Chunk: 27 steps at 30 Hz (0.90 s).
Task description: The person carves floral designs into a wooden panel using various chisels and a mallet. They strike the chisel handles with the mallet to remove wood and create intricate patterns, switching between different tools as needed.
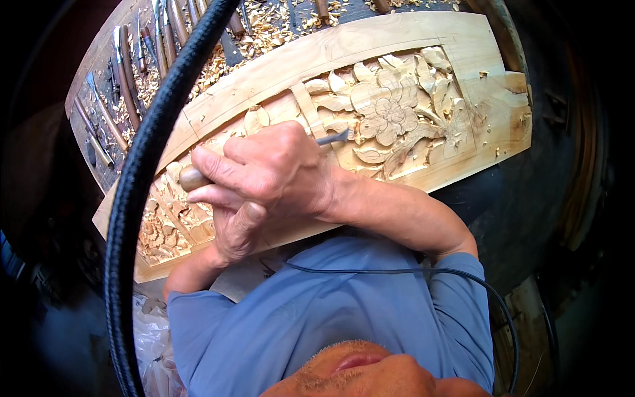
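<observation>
A carving chisel [334, 137] with a rounded wooden handle [192, 178] lies slantwise over the carved wooden panel [317, 59], its flared metal tip at the edge of a carved flower [391, 118]. My right hand [274, 159] is closed around the handle, whose butt sticks out at the left. From below, my left hand [235, 228] comes in under the right one, thumb bent up against it. It appears closed on the same chisel, though its fingers are mostly hidden. Leaves and petals stand in relief around the tip, with pencil lines on the flower.
Several chisels and gouges [124, 66] lie on the dark bench at the far left, among wood shavings [268, 36]. A thick black braided cable [142, 159] crosses the view at left. A thin black cord [370, 270] runs over the blue shirt. Lower left is a clear plastic bag [153, 344].
</observation>
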Available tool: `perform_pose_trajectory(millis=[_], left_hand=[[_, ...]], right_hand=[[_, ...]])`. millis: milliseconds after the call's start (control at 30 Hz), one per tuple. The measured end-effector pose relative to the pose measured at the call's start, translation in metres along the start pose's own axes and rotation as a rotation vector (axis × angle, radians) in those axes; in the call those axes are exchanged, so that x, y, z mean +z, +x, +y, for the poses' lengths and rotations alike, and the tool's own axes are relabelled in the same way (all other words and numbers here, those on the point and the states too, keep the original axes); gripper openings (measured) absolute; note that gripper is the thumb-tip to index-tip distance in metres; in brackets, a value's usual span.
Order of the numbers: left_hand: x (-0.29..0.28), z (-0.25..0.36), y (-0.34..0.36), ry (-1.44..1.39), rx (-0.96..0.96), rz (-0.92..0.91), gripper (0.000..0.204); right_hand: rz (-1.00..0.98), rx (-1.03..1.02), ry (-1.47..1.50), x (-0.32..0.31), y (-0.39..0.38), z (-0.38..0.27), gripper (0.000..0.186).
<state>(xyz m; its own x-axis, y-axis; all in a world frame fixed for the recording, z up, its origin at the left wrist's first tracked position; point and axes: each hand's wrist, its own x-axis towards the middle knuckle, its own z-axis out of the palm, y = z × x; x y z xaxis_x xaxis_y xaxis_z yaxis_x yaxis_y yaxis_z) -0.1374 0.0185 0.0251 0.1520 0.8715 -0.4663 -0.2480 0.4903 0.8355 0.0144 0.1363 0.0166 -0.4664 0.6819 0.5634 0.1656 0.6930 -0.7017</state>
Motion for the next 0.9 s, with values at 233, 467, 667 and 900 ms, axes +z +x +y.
perform_pose_trajectory(millis=[233,467,667,900], left_hand=[[0.003,0.013,0.01,-0.027,-0.056,-0.065,0.105],[0.007,0.017,0.016,-0.096,-0.109,-0.064,0.113],[0.01,0.002,0.009,-0.073,0.064,-0.006,0.107],[0.007,0.007,0.013,0.051,0.013,-0.067,0.121]], right_hand=[[0.017,-0.034,-0.026,0.005,0.004,0.009,0.043],[0.088,0.034,-0.064,0.008,-0.003,0.007,0.044],[0.003,-0.057,-0.04,-0.003,0.004,0.006,0.047],[0.162,0.016,0.014,0.0,0.012,0.007,0.041]])
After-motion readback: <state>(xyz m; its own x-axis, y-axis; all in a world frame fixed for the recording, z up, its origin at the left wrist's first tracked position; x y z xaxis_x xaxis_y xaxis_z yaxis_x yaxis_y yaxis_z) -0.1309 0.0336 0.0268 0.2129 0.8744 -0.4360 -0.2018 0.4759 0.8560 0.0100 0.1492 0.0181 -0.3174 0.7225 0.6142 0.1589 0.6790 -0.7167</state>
